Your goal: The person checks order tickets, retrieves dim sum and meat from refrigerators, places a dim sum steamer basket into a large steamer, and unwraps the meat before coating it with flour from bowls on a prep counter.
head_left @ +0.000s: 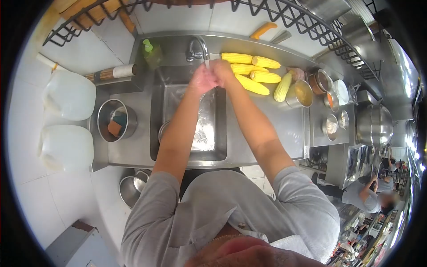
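Observation:
Both hands are together under the faucet (198, 46), over the back of the metal sink (178, 155). My left hand (203, 80) touches my right hand (221, 72) where the water falls. Their fingers are bunched together and no object shows between them; whether they hold something cannot be made out. Several yellow corn cobs (266, 76) lie on the counter just right of my right hand. A pale green cob (282, 87) leans next to a metal pot (300, 94) of yellowish contents.
A green-topped soap bottle (152, 54) stands behind the sink. On the left are a metal pot (116, 120) with sponges and two white jugs (69, 95). Small bowls (330, 125) sit at right. A wire rack (284, 11) hangs above. Another person (362, 196) stands far right.

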The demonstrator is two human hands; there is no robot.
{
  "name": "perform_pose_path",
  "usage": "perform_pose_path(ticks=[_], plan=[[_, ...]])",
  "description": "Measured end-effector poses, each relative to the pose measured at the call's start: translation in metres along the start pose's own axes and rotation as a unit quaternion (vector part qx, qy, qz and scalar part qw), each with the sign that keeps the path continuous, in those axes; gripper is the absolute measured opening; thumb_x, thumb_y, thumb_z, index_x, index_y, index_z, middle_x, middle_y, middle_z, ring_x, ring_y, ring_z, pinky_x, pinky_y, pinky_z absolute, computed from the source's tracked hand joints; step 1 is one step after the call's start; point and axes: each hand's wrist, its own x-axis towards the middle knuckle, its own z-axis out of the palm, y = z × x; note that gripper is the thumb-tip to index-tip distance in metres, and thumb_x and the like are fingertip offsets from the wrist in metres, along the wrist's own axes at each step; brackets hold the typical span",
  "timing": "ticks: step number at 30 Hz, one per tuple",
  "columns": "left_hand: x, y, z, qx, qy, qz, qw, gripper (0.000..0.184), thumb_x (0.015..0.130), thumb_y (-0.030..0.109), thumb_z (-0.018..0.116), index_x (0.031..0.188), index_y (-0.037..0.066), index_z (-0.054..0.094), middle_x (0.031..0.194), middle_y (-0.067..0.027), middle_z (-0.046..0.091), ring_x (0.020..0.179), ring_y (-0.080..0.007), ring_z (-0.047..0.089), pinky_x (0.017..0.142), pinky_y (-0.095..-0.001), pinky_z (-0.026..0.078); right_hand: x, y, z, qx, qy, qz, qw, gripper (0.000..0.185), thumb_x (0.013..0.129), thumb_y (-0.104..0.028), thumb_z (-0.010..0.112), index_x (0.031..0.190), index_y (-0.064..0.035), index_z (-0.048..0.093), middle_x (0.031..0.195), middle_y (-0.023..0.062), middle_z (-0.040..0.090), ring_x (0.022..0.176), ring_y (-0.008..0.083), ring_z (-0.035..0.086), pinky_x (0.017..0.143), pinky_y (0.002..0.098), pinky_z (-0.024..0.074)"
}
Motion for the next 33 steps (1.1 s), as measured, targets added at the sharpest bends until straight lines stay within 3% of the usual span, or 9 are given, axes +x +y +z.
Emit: perform_pose_path(ticks=[4, 9, 11, 14, 17, 19, 21, 26, 33], plan=[[0.003, -0.01, 0.014, 0.315, 0.143, -0.033, 0.938, 0.041, 0.103, 0.038, 0.042, 0.125, 0.006, 0.057, 0.121, -0.0142, 0.066, 0.113, -0.0293, 0.062, 0.092, -0.0456, 0.05, 0.037, 0.011, -0.016, -0.264, 0.131, -0.234, 0.926, 0.029, 0.082, -0.014, 0.07, 0.107, 0.0018, 0.07, 0.095, 0.0175, 0.072, 0.087, 0.0304, 0.07, 0.078, 0.0368, 0.0548], [-0.088, -0.008, -0.052, 0.621, 0.177, 0.107, 0.756, 0.039, 0.102, 0.039, 0.054, 0.119, 0.006, 0.062, 0.104, -0.0062, 0.068, 0.09, -0.0167, 0.064, 0.077, -0.0283, 0.049, 0.119, 0.047, -0.003, -0.365, 0.036, -0.314, 0.876, 0.038, 0.092, -0.024, 0.057, 0.124, -0.0048, 0.062, 0.128, 0.0208, 0.062, 0.116, 0.0363, 0.06, 0.097, 0.0449, 0.0486], [-0.169, -0.002, -0.044, 0.694, 0.124, 0.097, 0.703, 0.033, 0.101, 0.033, 0.058, 0.119, 0.005, 0.063, 0.103, -0.003, 0.068, 0.09, -0.0133, 0.065, 0.075, -0.0269, 0.049, 0.192, 0.089, 0.005, -0.206, -0.002, -0.225, 0.952, 0.033, 0.094, -0.028, 0.054, 0.116, -0.0045, 0.063, 0.122, 0.021, 0.064, 0.115, 0.038, 0.06, 0.096, 0.0472, 0.0484], [-0.25, -0.024, -0.042, 0.576, 0.232, 0.061, 0.781, 0.032, 0.101, 0.028, 0.06, 0.12, 0.003, 0.062, 0.102, -0.0036, 0.069, 0.092, -0.0122, 0.065, 0.074, -0.0261, 0.051, 0.256, 0.142, 0.009, -0.165, -0.045, -0.192, 0.966, 0.044, 0.096, -0.05, 0.049, 0.094, -0.0072, 0.059, 0.079, 0.0157, 0.061, 0.08, 0.0334, 0.062, 0.078, 0.0528, 0.0478], [-0.293, -0.033, -0.024, 0.577, 0.25, 0.049, 0.776, 0.027, 0.097, 0.019, 0.063, 0.118, 0.001, 0.064, 0.098, -0.0035, 0.07, 0.089, -0.0115, 0.065, 0.077, -0.0259, 0.05, 0.186, 0.082, 0.019, 0.073, -0.067, 0.12, 0.988, 0.06, 0.093, -0.07, 0.041, 0.083, -0.0119, 0.054, 0.061, 0.0053, 0.045, 0.056, 0.0204, 0.042, 0.07, 0.0466, 0.0444], [-0.304, -0.033, -0.017, 0.592, 0.234, -0.004, 0.771, 0.028, 0.099, 0.019, 0.061, 0.12, 0.001, 0.064, 0.097, -0.005, 0.07, 0.087, -0.0112, 0.064, 0.078, -0.0254, 0.05, 0.133, 0.069, 0.013, 0.211, -0.094, 0.221, 0.947, 0.075, 0.091, -0.076, 0.04, 0.085, -0.0031, 0.055, 0.063, 0.008, 0.052, 0.061, 0.0242, 0.051, 0.079, 0.0502, 0.0468], [-0.3, -0.036, -0.011, 0.596, 0.189, -0.002, 0.781, 0.028, 0.099, 0.018, 0.059, 0.121, 0.0, 0.063, 0.099, -0.0055, 0.07, 0.088, -0.0113, 0.064, 0.082, -0.0258, 0.051, 0.072, 0.08, 0.005, 0.154, -0.054, 0.138, 0.977, 0.074, 0.094, -0.068, 0.046, 0.093, 0.004, 0.062, 0.076, 0.0208, 0.068, 0.066, 0.0294, 0.067, 0.064, 0.0497, 0.055], [-0.228, -0.041, 0.015, 0.722, 0.054, -0.034, 0.689, 0.032, 0.097, 0.021, 0.063, 0.121, 0.0, 0.062, 0.101, -0.0105, 0.071, 0.091, -0.015, 0.067, 0.083, -0.0303, 0.052, -0.13, 0.11, -0.069, -0.087, -0.041, -0.062, 0.993, 0.035, 0.094, -0.037, 0.066, 0.078, -0.0052, 0.067, 0.067, 0.0047, 0.063, 0.055, 0.0135, 0.057, 0.052, 0.029, 0.0469], [-0.104, -0.167, 0.139, 0.776, -0.135, 0.061, 0.613, 0.036, 0.091, 0.023, 0.069, 0.118, 0.0, 0.063, 0.098, -0.0124, 0.071, 0.082, -0.0172, 0.067, 0.076, -0.0313, 0.052, -0.416, 0.16, -0.273, -0.078, 0.219, 0.091, 0.968, 0.026, 0.086, -0.024, 0.072, 0.076, -0.0015, 0.069, 0.068, 0.0047, 0.065, 0.059, 0.0097, 0.059, 0.053, 0.0275, 0.0478]])
